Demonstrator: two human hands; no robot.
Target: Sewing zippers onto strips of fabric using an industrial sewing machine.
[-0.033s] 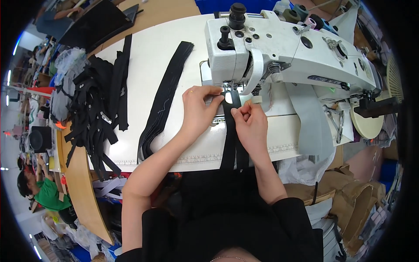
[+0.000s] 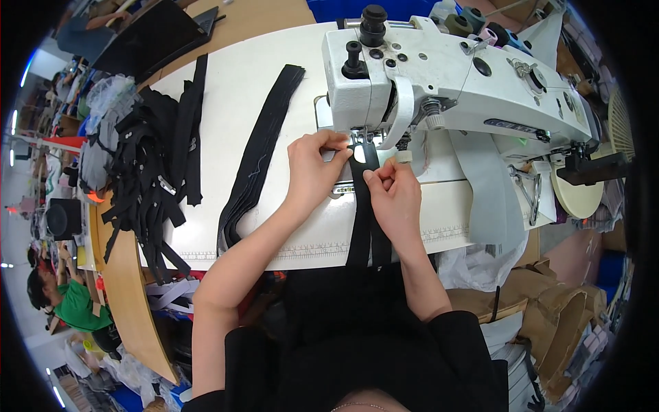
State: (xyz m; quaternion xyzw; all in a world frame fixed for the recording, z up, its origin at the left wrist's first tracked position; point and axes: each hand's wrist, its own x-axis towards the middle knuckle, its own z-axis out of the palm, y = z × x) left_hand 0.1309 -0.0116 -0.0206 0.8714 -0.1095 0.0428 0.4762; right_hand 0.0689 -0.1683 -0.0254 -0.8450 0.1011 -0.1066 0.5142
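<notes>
A black zipper tape (image 2: 360, 230) runs from under the needle area of the white sewing machine (image 2: 439, 72) toward me, its two bands hanging over the table's front edge. My left hand (image 2: 310, 172) pinches the tape's left side close to the presser foot (image 2: 362, 136). Lower down, my right hand (image 2: 397, 199) is closed with thumb and forefinger on the tape's right band. A small bright opening shows between the bands just below the foot. What lies under the foot is too small to make out.
A stack of black tapes (image 2: 257, 147) lies left of the machine. Farther left, a tangled heap of black zippers (image 2: 145, 161) with metal pulls covers the table's end. Grey fabric (image 2: 486, 185) hangs at the right. Thread spools (image 2: 473, 19) stand behind the machine.
</notes>
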